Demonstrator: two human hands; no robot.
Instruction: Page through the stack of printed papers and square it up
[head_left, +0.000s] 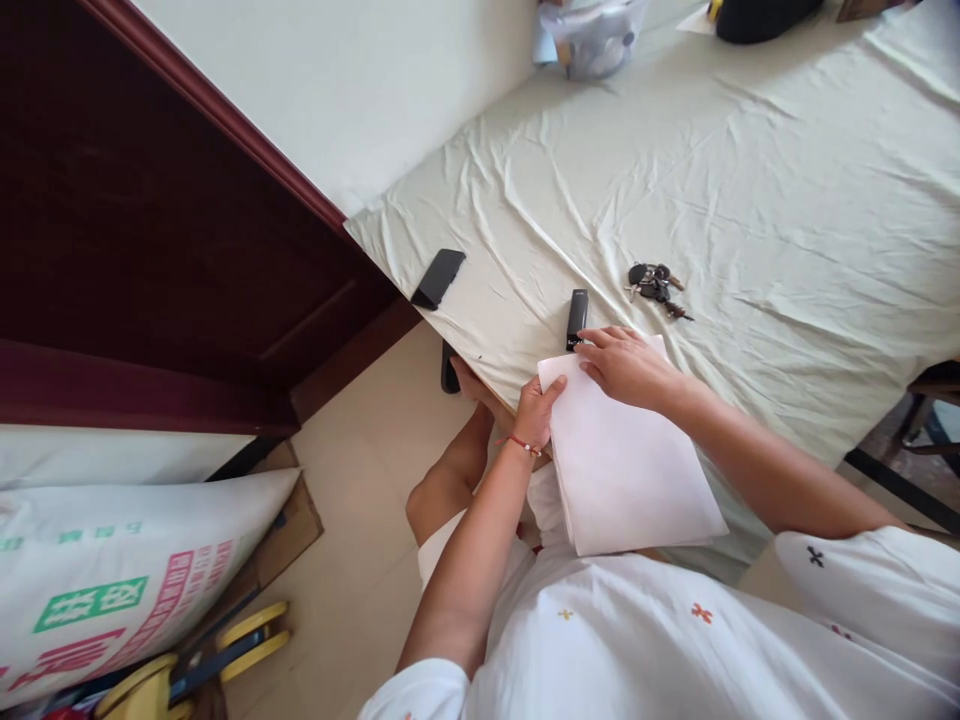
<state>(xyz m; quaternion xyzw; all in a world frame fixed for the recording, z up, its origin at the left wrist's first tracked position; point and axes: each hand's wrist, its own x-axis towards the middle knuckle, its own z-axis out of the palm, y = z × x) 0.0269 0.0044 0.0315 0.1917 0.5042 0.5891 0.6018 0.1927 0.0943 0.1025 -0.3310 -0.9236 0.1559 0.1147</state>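
Note:
A thin stack of white paper sheets rests over my lap at the table's near edge, slightly fanned at its lower side. My left hand, with a red string bracelet on its wrist, pinches the left upper corner, thumb on top. Across the top of the sheets lies my right hand, its fingers stretched toward a small black stapler. The fingertips reach the stapler's near end; whether they press on it I cannot tell. The stapler lies on the cloth just beyond the paper's top edge.
A pale wrinkled cloth covers the table. Keys lie right of the stapler; a black phone-like object sits at the left edge. A clear plastic bag stands at the back. A printed sack is on the floor left.

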